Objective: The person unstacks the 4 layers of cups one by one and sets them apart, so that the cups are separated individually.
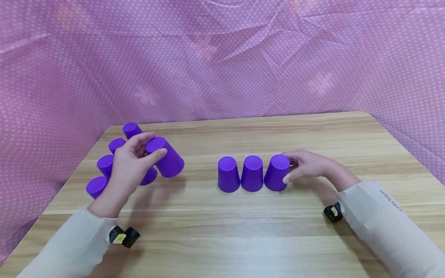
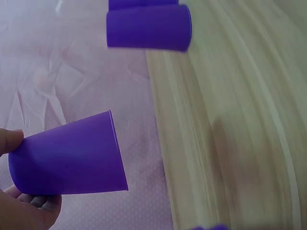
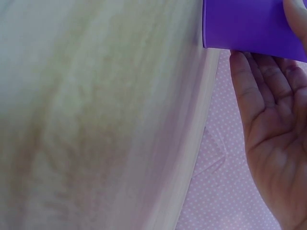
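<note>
My left hand (image 1: 128, 166) pinches a purple plastic cup (image 1: 169, 159) near its closed base, thumb on one side and fingers on the other. The cup is upside down, tilted, and raised over the table; its open rim points away from the hand in the left wrist view. At the right end of a row of three inverted cups, my right hand (image 1: 306, 166) grips the last purple cup (image 1: 277, 174) between thumb and fingers. The middle cup (image 1: 252, 175) and the left cup (image 1: 228, 177) of that row stand beside it, close together.
Several more inverted purple cups, among them a near one (image 1: 96, 187) and a far one (image 1: 131, 129), form a slanting line at left, partly hidden by my left hand. Another cup (image 1: 149, 177) shows behind the raised one. A pink dotted cloth (image 1: 222, 69) hangs behind the wooden table (image 1: 215, 231).
</note>
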`<state>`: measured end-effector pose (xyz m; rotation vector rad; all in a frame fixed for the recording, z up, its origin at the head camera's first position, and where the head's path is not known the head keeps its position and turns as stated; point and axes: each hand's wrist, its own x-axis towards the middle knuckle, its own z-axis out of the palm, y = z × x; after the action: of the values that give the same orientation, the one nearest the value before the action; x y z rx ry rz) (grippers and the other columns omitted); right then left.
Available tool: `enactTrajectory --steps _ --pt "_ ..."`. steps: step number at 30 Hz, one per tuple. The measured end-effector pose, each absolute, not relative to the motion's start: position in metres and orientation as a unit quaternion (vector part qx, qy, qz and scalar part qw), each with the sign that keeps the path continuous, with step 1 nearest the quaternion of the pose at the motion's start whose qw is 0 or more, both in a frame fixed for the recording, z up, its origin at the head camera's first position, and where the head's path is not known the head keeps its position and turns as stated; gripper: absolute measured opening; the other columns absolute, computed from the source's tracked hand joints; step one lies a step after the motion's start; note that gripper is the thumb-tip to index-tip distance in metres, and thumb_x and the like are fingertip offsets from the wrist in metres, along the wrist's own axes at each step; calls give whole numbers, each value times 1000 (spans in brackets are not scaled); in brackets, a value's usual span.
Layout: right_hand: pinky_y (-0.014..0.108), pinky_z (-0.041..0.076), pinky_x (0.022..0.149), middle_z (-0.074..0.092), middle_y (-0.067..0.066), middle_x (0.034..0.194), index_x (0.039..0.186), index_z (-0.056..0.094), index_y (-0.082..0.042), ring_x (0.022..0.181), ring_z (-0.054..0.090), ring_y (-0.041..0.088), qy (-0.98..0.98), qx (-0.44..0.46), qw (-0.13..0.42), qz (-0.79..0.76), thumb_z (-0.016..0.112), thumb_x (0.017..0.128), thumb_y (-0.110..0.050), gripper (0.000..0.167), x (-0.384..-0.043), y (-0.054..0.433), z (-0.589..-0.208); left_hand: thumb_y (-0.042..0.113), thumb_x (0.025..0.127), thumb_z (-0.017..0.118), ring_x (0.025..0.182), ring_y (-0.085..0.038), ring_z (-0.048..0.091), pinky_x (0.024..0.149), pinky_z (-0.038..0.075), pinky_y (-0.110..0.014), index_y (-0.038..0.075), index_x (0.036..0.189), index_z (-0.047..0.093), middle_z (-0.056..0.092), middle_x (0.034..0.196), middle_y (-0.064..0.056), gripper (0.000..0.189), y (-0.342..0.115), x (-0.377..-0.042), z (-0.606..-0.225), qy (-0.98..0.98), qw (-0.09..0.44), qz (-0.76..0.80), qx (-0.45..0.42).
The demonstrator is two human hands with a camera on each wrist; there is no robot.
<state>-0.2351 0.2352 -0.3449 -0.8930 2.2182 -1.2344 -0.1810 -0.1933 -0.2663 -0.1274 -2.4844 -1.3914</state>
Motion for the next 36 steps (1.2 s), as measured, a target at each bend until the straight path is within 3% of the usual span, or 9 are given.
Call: enactTrajectory --steps 7,15,22,36 --pt "25 50 91 64 18 110 123 49 8 100 61 9 802 -324 226 -448 74 77 -11 55 -236 235 -344 24 82 71 102 7 53 83 44 -3 5 129 51 56 127 -11 55 -220 -183 -258 -870 151 -469 2" --pt "26 50 90 64 18 110 123 49 9 100 62 10 803 -323 228 -446 74 78 -11 56 -236 236 -343 20 78 75 89 11 54 76 43 0 10 127 55 59 102 21 53 -249 -183 -247 -860 183 -476 39" --pt "25 50 91 63 19 111 125 48 9 100 61 9 801 -321 230 -450 73 78 -11 57 -235 235 -344 31 79 72 91 12 52 74 42 2 15 133 49 56 107 19 61 -272 -176 -232 -883 153 -437 74" --pt "25 50 90 64 19 110 125 48 10 100 62 11 800 -325 229 -448 73 78 -11 58 -237 237 -346 19 78 75 86 13 55 73 43 2 17 133 50 57 98 24 61 -312 -167 -222 -845 195 -488 98"
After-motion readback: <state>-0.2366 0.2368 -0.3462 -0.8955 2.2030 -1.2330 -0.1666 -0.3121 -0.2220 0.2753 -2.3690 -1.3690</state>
